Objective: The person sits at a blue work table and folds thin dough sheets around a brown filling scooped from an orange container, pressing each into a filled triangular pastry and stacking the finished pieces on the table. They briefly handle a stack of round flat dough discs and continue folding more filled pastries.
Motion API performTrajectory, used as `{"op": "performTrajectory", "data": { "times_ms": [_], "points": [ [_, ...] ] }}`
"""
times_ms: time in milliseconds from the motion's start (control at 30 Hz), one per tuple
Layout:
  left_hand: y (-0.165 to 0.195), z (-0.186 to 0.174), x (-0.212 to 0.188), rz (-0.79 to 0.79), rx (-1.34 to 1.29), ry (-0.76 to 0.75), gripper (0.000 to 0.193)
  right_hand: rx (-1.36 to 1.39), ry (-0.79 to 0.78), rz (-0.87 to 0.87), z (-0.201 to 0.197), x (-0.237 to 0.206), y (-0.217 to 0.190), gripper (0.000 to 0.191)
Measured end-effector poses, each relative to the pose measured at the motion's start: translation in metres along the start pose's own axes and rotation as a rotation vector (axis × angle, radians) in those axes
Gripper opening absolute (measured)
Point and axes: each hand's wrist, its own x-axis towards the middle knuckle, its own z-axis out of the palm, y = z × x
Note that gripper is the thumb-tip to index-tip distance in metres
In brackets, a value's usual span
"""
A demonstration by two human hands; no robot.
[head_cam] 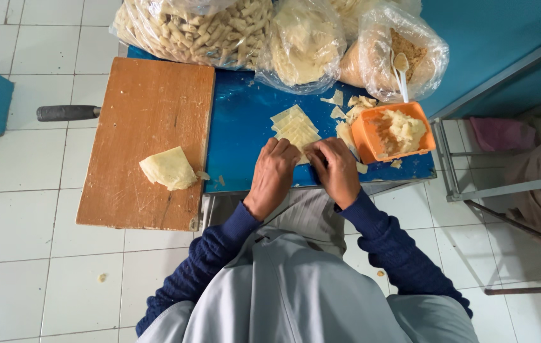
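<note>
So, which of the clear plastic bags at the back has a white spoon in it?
The rightmost plastic bag, holding brownish crumbs; the white spoon stands in its open mouth, just above the orange tub.

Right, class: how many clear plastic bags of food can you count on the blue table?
3, along its far edge: bag of rolled sticks left, bag of pale sheets middle, bag of crumbs right. More may be hidden beyond the frame.

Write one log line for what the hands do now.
left hand, right hand: on dough sheet | orange tub: beside
</note>
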Motion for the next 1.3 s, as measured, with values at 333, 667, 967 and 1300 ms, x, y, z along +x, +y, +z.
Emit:
{"op": "performTrajectory", "data": {
  "times_ms": [333, 667, 967, 1300],
  "points": [
    [0.003, -0.007, 0.005, -0.036, -0.092, -0.060, 0.007, -0.034, -0.066, -0.183, -0.014, -0.003, -0.003, 0.019],
    [0.000, -0.013, 0.007, -0.021, -0.158, -0.088, 0.009, -0.003, -0.118, -0.146, -0.016, 0.002, 0.003, 0.012],
    [-0.007, -0.005, 0.009, -0.044, -0.174, -0.079, 0.004, -0.057, -0.109, -0.174, -0.015, 0.003, 0.004, 0.013],
    [0.001, -0.017, 0.006, -0.031, -0.187, -0.117, 0.017, 0.044, -0.120, -0.062, -0.008, 0.005, 0.010, 0.010]
  ]
}}
